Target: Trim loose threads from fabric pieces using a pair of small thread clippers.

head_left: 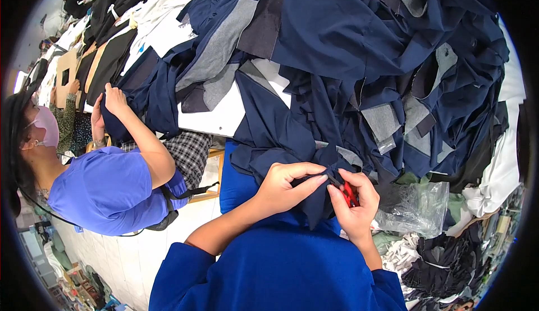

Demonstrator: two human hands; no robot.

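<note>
My left hand [281,190] pinches the edge of a navy garment [275,134] between thumb and fingertips, just above my lap. Close beside it, my right hand [359,210] is closed around small red-handled thread snips [350,194]. Its thumb and forefinger meet at the same bit of cloth, and the tips of the snips are partly hidden by fingers and fabric. From my hands the garment runs up over the table edge, and a corner of it hangs below them.
Navy garments with grey linings [365,36] are heaped across the white table [210,117]. On my left a person in a purple shirt [106,184] handles navy cloth. To my right lie a clear plastic bag [418,210] and a pile of dark scraps [443,263].
</note>
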